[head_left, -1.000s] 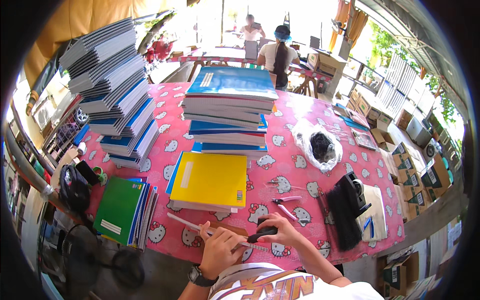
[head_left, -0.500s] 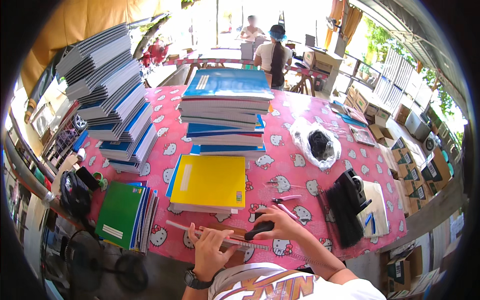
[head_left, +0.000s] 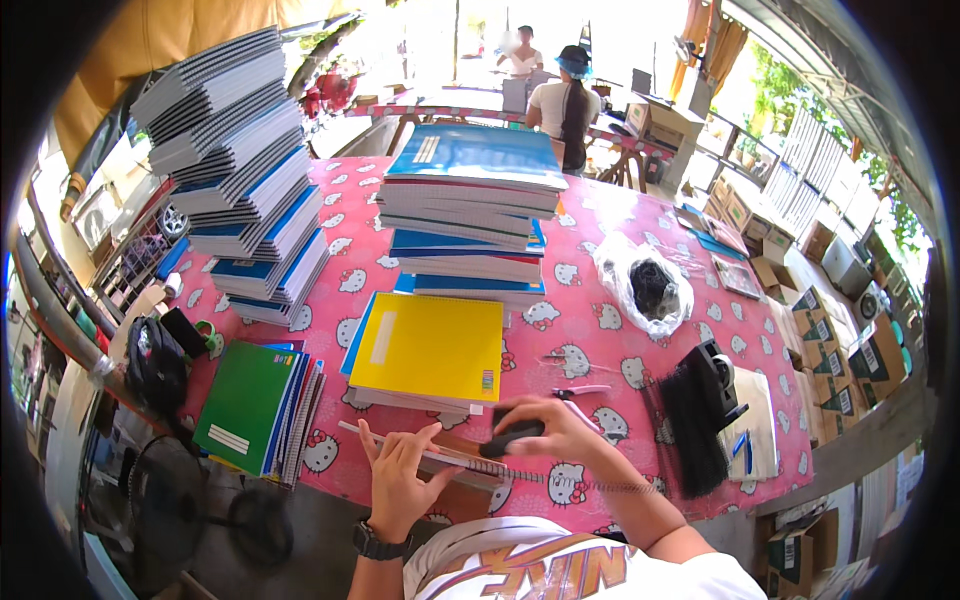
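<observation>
Near the table's front edge, a thin notebook (head_left: 432, 458) stands tilted, its spine edge facing up. My left hand (head_left: 402, 478) grips it, with the thumb at the near side and fingers spread over the far side. My right hand (head_left: 560, 430) is closed round a black rounded tool (head_left: 515, 434) just above the spine's right end. A dark wire spiral coil (head_left: 525, 475) runs along that spine and sticks out to the right under my right forearm. Pink-handled pliers (head_left: 582, 390) lie just beyond my right hand.
Ahead are a yellow notebook (head_left: 430, 345) and a tall notebook pile (head_left: 470, 165); a leaning stack (head_left: 235, 150) rises at left. Green notebooks (head_left: 250, 400) lie near left. At right are black coils (head_left: 690, 440), a tape dispenser (head_left: 722, 385) and a plastic bag (head_left: 650, 290). Two people are beyond.
My left fingers have lifted and spread a little on the notebook. My right hand stays by the spine with the black tool. The whole view has shifted slightly.
</observation>
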